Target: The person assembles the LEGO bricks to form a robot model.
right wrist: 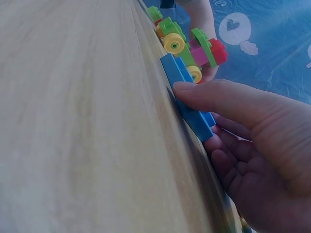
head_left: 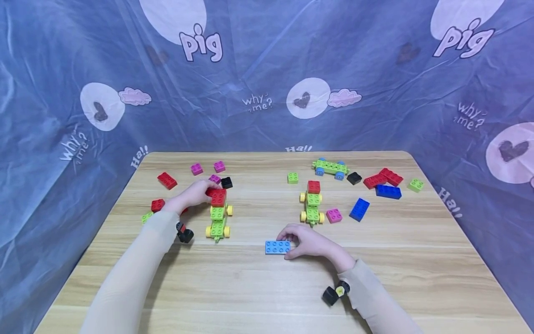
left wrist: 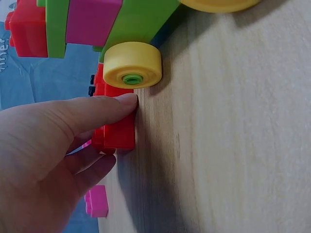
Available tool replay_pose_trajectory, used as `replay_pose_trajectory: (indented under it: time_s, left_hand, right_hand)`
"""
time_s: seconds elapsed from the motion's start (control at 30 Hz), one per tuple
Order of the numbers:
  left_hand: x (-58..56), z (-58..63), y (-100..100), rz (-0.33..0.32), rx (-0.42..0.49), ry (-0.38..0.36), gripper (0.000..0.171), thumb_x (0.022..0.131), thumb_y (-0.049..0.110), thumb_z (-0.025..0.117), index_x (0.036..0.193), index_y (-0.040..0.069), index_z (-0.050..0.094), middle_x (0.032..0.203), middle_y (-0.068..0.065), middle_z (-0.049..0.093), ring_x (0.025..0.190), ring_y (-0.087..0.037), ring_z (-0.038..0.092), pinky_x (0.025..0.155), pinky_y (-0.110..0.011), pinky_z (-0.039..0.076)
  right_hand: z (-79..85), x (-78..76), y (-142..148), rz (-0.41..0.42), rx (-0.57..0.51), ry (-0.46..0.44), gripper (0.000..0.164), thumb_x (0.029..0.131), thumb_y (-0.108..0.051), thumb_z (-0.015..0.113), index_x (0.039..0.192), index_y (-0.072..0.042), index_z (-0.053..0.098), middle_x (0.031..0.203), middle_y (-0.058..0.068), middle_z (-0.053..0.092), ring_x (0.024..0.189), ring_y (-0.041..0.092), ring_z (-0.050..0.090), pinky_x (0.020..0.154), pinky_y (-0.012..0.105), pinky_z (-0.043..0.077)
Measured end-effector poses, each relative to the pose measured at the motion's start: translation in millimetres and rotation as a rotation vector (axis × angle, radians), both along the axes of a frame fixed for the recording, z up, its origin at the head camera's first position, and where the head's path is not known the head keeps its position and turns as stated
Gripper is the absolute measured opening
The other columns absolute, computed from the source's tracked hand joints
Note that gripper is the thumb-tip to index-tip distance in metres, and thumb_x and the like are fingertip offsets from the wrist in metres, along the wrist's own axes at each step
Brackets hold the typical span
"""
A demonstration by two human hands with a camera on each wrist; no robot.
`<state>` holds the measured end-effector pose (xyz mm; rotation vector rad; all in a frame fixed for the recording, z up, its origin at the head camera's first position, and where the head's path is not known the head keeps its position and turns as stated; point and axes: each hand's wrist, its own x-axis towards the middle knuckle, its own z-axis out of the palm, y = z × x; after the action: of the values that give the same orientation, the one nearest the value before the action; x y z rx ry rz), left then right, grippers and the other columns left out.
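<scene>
My left hand [head_left: 193,194] reaches behind the left toy car [head_left: 217,227], which has a green base, yellow wheels and a red brick on top. In the left wrist view, its thumb and fingers pinch a red brick [left wrist: 121,133] low against the table, just past a yellow wheel [left wrist: 132,65]. Nearer the front, my right hand [head_left: 308,242] holds the right end of a light blue eight-stud brick [head_left: 275,247]. The right wrist view shows the thumb on one long side of that blue brick [right wrist: 187,97] and fingers curled at the other.
A second green car [head_left: 313,208] with yellow wheels stands right of centre. Behind it are a blue-wheeled base [head_left: 330,167] and a black brick [head_left: 354,178]. Blue bricks [head_left: 359,209] and red bricks [head_left: 391,176] lie at right; pink bricks [head_left: 197,169] sit back left.
</scene>
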<state>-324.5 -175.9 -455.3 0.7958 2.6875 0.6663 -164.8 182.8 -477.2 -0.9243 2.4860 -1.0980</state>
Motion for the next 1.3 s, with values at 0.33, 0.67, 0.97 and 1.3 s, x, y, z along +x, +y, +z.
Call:
replay_pose_trajectory:
  time_s: [0.33,0.67,0.97,1.3]
  left_hand:
    - [6.9,18.0,-2,0.063,0.014,0.095,0.048,0.079,0.0,0.071,0.125,-0.007,0.058,0.125,-0.026,0.059,0.117,-0.041,0.054,0.101,-0.051,0.043]
    - [18.2,54.8,-4,0.184,0.104,0.18,0.048,0.083,0.007,0.072,0.128,-0.004,0.057,0.12,-0.024,0.06,0.103,-0.035,0.058,0.087,-0.047,0.05]
    - [39.7,78.0,16,0.127,0.189,0.236,0.052,0.081,0.011,0.076,0.129,0.0,0.057,0.119,-0.02,0.061,0.097,-0.031,0.059,0.083,-0.045,0.05]
    - [68.1,72.6,50,-0.051,0.17,0.273,0.05,0.08,0.012,0.077,0.127,0.005,0.061,0.126,-0.019,0.059,0.116,-0.036,0.055,0.099,-0.051,0.045]
  right_hand:
    - [-0.5,-0.7,-1,0.002,0.001,0.004,0.042,0.071,-0.022,0.083,0.108,-0.008,0.067,0.1,-0.002,0.064,0.09,0.008,0.054,0.082,0.023,0.046]
    - [-1.0,-1.4,0,-0.002,0.001,-0.003,0.042,0.072,-0.022,0.083,0.107,-0.009,0.067,0.098,-0.003,0.064,0.09,0.008,0.053,0.081,0.023,0.046]
    - [-4.9,-2.6,2,0.002,-0.002,0.013,0.043,0.072,-0.023,0.083,0.108,-0.009,0.067,0.099,-0.003,0.064,0.09,0.007,0.055,0.082,0.023,0.047]
    - [-2.0,-1.2,0,0.002,-0.006,-0.001,0.044,0.072,-0.022,0.083,0.109,-0.008,0.066,0.098,-0.002,0.064,0.091,0.009,0.055,0.082,0.024,0.047]
